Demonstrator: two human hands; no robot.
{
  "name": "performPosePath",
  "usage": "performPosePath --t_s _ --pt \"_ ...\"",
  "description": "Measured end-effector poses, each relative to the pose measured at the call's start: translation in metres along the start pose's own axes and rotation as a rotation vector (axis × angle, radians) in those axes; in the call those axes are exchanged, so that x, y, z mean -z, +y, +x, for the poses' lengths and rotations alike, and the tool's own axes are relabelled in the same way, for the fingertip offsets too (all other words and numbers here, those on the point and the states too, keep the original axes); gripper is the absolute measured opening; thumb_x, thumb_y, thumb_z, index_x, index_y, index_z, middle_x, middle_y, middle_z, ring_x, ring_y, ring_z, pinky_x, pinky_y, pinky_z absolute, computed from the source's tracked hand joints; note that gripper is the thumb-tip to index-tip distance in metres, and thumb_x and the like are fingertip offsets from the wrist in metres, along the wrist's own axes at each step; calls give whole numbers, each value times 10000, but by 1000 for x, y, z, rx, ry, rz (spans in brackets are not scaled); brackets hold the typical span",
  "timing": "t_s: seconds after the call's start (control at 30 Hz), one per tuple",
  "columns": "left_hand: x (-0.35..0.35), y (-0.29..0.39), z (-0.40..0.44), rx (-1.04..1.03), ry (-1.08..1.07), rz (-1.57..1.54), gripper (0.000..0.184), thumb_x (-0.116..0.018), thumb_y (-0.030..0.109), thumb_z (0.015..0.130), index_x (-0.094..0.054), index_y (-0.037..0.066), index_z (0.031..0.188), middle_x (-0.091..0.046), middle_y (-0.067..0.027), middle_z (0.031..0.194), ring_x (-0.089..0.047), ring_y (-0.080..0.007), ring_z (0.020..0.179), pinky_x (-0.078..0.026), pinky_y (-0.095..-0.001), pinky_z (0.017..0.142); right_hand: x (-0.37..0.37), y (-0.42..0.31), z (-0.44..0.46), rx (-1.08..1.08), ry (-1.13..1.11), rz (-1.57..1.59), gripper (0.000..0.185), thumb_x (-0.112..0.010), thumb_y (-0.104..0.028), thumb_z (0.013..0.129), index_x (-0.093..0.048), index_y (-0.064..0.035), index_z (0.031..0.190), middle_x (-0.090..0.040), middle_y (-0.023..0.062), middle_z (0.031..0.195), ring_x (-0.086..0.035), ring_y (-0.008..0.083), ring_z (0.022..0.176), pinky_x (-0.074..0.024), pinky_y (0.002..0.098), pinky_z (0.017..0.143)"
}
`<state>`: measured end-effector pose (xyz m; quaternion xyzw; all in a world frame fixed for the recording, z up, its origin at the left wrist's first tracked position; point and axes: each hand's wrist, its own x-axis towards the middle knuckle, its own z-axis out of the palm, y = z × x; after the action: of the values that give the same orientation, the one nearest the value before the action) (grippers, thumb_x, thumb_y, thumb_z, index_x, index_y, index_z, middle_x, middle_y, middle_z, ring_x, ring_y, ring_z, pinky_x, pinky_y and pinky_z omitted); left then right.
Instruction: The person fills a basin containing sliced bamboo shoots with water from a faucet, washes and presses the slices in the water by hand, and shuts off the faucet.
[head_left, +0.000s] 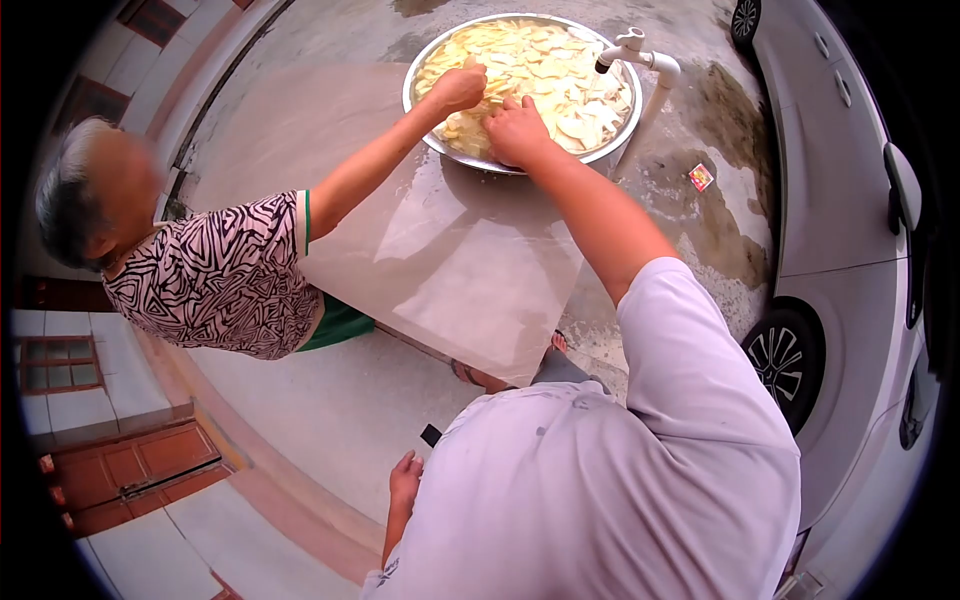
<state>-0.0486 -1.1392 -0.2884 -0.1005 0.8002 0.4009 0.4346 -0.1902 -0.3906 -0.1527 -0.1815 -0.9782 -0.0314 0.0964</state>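
Note:
A wide metal basin (412, 92) holds many pale yellow slices (545, 62) in water. My right hand (517, 132) reaches over its near rim, its fingers bent down at the slices; what they hold is hidden. My left hand (405, 478) hangs low beside my body, fingers apart and holding nothing visible. Just beyond its fingertips shows a small black flat object (431, 435). At the left, a co-worker in a patterned shirt (225, 275) stretches an arm to the basin, and that person's hand (460, 88) is over the slices, left of my right hand.
The basin stands at the far end of a smooth grey table (440, 270). A white pipe with a tap (632, 45) rises at its right rim. A silver car (840, 200) is parked on the right. A small red packet (700, 177) lies on the wet ground.

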Motion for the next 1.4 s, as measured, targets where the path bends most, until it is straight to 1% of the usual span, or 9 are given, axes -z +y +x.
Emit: performPosePath --t_s 0.17,0.3,0.37,0.43,0.6,0.73,0.97,1.27,1.4 --pt "15 -33 11 95 15 -280 541 -699 254 1016 -560 58 1501 -726 -79 1074 -660 -161 908 -574 -341 787 1 16 9 -95 -2 43 205 -615 -152 878 -809 -114 930 -780 105 984 -659 290 1123 -491 490 993" --pt "1 -9 -17 62 96 -78 550 -700 256 1014 -557 20 1489 -738 -121 1151 -682 -171 981 -564 -322 858 27 43 12 -442 99 373 204 -649 -139 853 -801 -75 975 -772 157 1009 -674 367 1105 -576 465 912" --pt "7 -34 -4 40 16 -205 554 -699 256 1015 -554 -4 1483 -735 -140 1198 -684 -176 1022 -554 -311 900 22 63 19 -467 38 399 219 -694 -220 878 -793 -62 993 -761 180 1087 -667 376 1135 -574 483 923" --pt "-6 10 -31 32 20 35 561 -697 255 1016 -549 -23 1479 -728 -150 1232 -679 -176 1060 -541 -298 931 42 57 10 -447 -23 344 262 -730 -278 876 -788 -58 1005 -749 175 1107 -668 364 1118 -572 477 907" --pt "-8 -5 -21 37 20 -68 563 -696 265 1015 -550 -8 1485 -726 -134 1230 -680 -176 1046 -545 -310 930 54 55 -7 -138 250 67 300 -785 -309 851 -776 -83 1047 -718 127 1047 -662 306 1066 -548 434 876" --pt "-4 4 -8 107 32 -68 562 -701 283 1011 -558 35 1494 -723 -92 1185 -682 -170 984 -560 -334 885 38 42 -5 237 -23 9 310 -757 -279 856 -754 -140 1134 -737 79 1117 -642 266 1162 -485 473 991" --pt "-5 30 -9 64 138 95 557 -706 304 1007 -566 94 1503 -710 -42 1095 -669 -152 908 -555 -335 795 9 6 17 -58 -292 -63 396 -671 -218 915 -677 -119 1298 -738 101 1252 -603 283 1286 -442 504 1063" --pt "-11 0 -28 153 142 49 560 -709 308 1008 -564 99 1506 -711 -46 1069 -662 -151 914 -555 -339 788 -12 18 42 -143 -169 110 261 -705 -176 851 -788 -106 1089 -777 134 1105 -754 268 1036 -596 377 851" --pt "-11 -48 -25 95 128 68 540 -693 269 1016 -566 29 1483 -719 -109 1194 -670 -174 1033 -550 -332 886 17 56 51 -424 -210 606 301 -734 -200 778 -787 -60 1039 -784 163 980 -752 303 936 -585 382 812"
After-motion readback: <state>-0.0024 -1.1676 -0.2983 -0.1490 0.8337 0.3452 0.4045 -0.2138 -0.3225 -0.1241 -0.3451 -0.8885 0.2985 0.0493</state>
